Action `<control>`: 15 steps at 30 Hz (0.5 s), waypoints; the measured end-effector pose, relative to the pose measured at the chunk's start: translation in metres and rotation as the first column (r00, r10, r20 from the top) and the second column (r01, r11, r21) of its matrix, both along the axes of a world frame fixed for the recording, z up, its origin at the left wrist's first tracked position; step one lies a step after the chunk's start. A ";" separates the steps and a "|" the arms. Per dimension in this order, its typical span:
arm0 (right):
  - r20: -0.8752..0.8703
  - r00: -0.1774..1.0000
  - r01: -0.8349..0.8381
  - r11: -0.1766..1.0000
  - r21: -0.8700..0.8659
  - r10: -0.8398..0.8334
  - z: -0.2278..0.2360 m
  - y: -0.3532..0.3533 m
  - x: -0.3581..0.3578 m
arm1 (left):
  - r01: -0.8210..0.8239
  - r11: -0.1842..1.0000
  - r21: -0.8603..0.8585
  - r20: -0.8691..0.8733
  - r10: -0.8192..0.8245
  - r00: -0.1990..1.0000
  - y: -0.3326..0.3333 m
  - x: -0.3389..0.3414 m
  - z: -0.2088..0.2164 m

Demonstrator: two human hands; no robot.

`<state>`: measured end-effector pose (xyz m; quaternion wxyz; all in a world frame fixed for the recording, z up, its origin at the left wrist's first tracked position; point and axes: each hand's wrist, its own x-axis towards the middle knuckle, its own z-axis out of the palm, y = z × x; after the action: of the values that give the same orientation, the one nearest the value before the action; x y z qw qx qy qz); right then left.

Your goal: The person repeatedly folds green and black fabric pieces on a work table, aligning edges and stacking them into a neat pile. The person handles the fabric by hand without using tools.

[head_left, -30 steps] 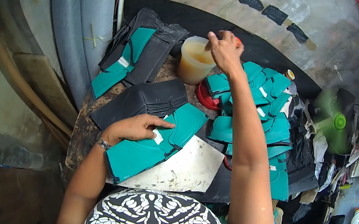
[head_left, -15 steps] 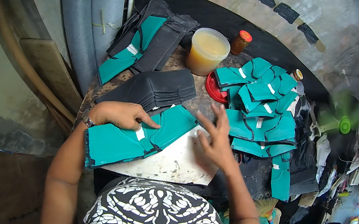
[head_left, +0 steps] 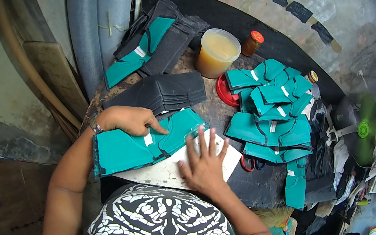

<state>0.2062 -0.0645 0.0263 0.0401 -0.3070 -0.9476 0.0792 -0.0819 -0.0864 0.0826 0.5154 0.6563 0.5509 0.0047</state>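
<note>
My right hand (head_left: pixel 203 162) lies flat, palm down, fingers spread wide apart on the white board (head_left: pixel 164 173) right in front of me, gripping nothing; the fingertips just reach the near edge of the teal piece (head_left: pixel 144 147). That teal piece lies across the board's left half, slanting up to the right, with a small white tab on it. My left hand (head_left: pixel 128 120) presses down on its upper edge, knuckles curled, the index finger stretched out and pinning the fabric beside the tab, the other fingers tucked together. A watch strap sits on that wrist.

Just beyond my left hand, a fanned stack of dark grey pieces (head_left: pixel 162 94) lies on the worn table (head_left: pixel 217 117). To the right, a heap of teal pieces (head_left: pixel 272 111) overlaps itself, spilling toward the table's right edge, with red-handled scissors (head_left: pixel 249 164) peeking out below it. Farther back stands a tub of amber liquid (head_left: pixel 217 53), a red lid (head_left: pixel 226 91) lying by its base. A small orange-capped jar (head_left: pixel 252 43) stands behind it. Far left, another pile of grey and teal pieces (head_left: pixel 155 43) leans by the grey pipes (head_left: pixel 90 23).
</note>
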 end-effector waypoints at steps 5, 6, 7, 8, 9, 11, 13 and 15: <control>-0.080 0.987 0.153 0.970 0.189 -0.140 -0.008 0.047 0.010 | -0.009 0.999 0.047 0.031 0.007 0.999 -0.002 0.002 -0.001; -0.068 0.990 0.133 0.971 0.200 -0.121 -0.010 0.054 0.012 | -0.012 0.999 0.051 0.034 0.010 0.999 -0.002 0.002 -0.002; -0.087 0.994 0.091 0.955 0.283 -0.068 -0.012 0.059 0.013 | -0.010 0.999 0.053 0.015 0.009 1.000 -0.001 0.002 -0.002; -0.083 0.996 0.065 0.961 0.267 -0.045 -0.012 0.062 0.015 | -0.008 0.999 0.051 -0.002 0.008 1.000 -0.001 0.002 -0.002; -0.031 0.997 0.076 0.974 0.214 -0.071 -0.012 0.059 0.014 | -0.013 0.999 0.037 0.020 0.012 1.000 -0.001 0.002 -0.003; -0.037 0.999 0.021 0.965 0.263 -0.012 -0.009 0.048 0.012 | -0.014 1.000 0.015 0.061 0.013 0.998 -0.001 0.001 -0.004; -0.015 1.000 -0.018 0.976 0.217 0.022 -0.004 0.030 0.007 | -0.005 0.998 0.066 0.079 0.000 0.997 -0.002 0.002 -0.005; 0.018 1.000 -0.008 0.986 0.165 0.005 -0.001 0.006 -0.001 | 0.005 0.996 0.084 0.063 -0.011 0.998 -0.002 0.002 -0.006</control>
<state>0.2055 -0.0587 0.0252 0.0567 -0.3000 -0.9523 -0.0022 -0.0801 -0.0880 0.0768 0.5047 0.6791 0.5310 0.0465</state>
